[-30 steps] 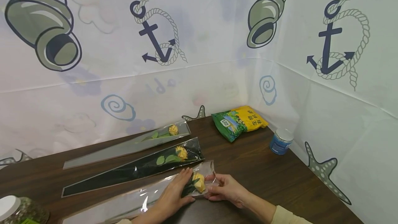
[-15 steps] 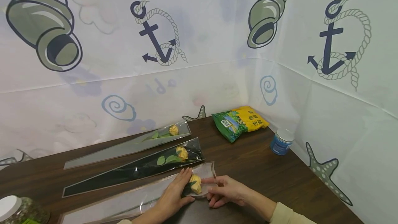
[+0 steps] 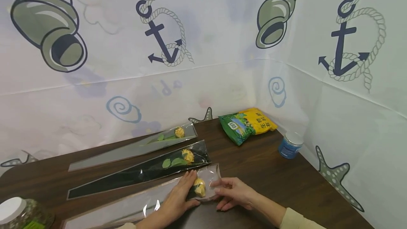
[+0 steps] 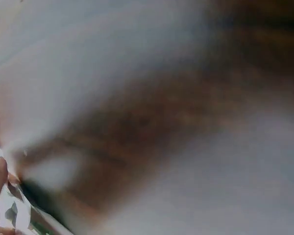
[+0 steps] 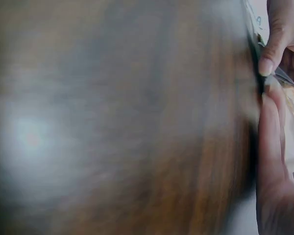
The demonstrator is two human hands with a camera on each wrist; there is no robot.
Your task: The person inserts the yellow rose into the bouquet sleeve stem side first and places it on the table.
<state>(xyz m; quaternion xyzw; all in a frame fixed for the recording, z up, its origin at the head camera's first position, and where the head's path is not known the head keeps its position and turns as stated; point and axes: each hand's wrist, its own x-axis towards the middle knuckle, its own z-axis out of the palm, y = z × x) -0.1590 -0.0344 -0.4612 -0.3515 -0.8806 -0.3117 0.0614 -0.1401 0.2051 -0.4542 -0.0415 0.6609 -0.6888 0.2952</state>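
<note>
A yellow rose (image 3: 199, 188) lies inside the nearest long tapered flower sleeve (image 3: 127, 200), a clear and whitish plastic one, with its stem pointing left. My left hand (image 3: 176, 199) rests flat across the sleeve, its straight fingers just left of the bloom. At the wide right end, my right hand (image 3: 235, 193) pinches the sleeve's edge between thumb and forefinger. Only parts of the hands show at the margin of the left wrist view; fingers (image 5: 269, 122) and part of the sleeve appear at the right side of the right wrist view. Both wrist views are mostly blurred.
Behind lie a black sleeve (image 3: 127, 178) and a grey sleeve (image 3: 127, 152), each holding a yellow rose. A green and yellow bag (image 3: 248, 124) and a blue can (image 3: 289, 146) stand at the back right. At front left is a white-lidded jar (image 3: 31, 211).
Half a second ago my right forefinger reached straight toward the bloom; now it is back at the sleeve's edge. The rose has shifted slightly left. My left hand stays in place.
</note>
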